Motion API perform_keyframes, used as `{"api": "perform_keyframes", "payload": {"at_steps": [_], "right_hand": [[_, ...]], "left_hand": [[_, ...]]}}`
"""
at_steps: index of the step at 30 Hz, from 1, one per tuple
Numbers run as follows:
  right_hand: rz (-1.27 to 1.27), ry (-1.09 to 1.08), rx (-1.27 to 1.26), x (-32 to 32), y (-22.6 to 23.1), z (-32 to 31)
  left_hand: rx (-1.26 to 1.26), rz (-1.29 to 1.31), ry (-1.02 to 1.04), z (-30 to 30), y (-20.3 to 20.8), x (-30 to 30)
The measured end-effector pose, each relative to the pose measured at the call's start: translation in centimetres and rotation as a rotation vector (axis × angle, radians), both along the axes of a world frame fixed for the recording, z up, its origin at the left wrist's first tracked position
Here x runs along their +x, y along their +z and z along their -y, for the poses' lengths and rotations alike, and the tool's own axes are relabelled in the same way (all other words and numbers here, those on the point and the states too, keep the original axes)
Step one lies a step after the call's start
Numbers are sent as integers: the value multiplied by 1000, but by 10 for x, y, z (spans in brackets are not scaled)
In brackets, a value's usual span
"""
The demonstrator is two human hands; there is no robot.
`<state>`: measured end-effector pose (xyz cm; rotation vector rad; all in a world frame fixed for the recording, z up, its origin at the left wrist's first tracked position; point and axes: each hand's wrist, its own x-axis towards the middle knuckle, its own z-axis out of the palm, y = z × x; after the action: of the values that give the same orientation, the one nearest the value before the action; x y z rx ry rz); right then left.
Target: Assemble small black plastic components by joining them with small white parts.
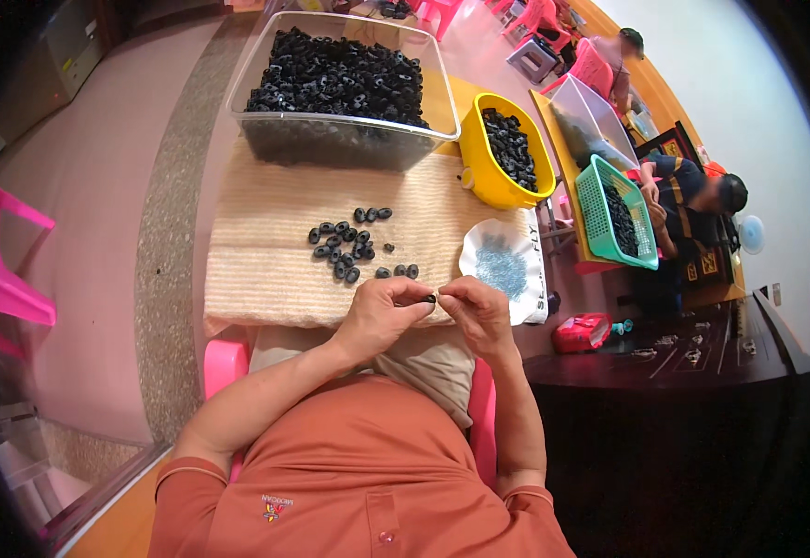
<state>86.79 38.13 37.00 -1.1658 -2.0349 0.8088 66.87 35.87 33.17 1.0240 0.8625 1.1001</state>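
Observation:
My left hand [382,316] is closed, pinching a small black plastic piece [430,298] between thumb and forefinger at the table's near edge. Close beside it, my right hand [479,318] has thumb and fingertips pressed together; whatever they hold is too small to name. Just beyond my hands, several black oval pieces [352,275] with holes lie loosely grouped on the ribbed cream cloth [261,251]. To the right of them, a white scalloped dish [470,244] holds a heap of tiny bluish-grey parts [501,268].
A clear tub [340,126] full of black pieces stands at the table's far side, with a yellow basin [507,195] of more beside it. On the right, a co-worker [689,200] sits by a green basket [642,244]. A pink stool [10,265] stands on the left.

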Motion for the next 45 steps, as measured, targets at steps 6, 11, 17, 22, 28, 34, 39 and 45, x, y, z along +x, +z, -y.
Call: {"api": "perform_keyframes", "payload": {"at_steps": [6, 11, 17, 22, 28, 34, 39, 45], "right_hand": [[-10, 38, -49, -4, 3, 4], [-7, 24, -100, -3, 1, 6], [-97, 2, -215, -2, -5, 8], [-59, 0, -192, -4, -1, 8], [65, 163, -51, -4, 17, -4], [120, 82, 32, -28, 24, -43], [306, 88, 94, -56, 7, -75], [711, 181, 115, -78, 3, -85]], "left_hand": [[50, -81, 20, 2, -2, 1], [112, -125, 35, 2, -5, 3], [98, -141, 64, 4, -5, 4], [117, -213, 83, 3, -1, 2], [96, -142, 78, 3, -3, 2], [119, -84, 159, 4, -7, 6], [89, -89, 154, 4, -3, 6], [75, -46, 183, 4, -2, 5]]}}
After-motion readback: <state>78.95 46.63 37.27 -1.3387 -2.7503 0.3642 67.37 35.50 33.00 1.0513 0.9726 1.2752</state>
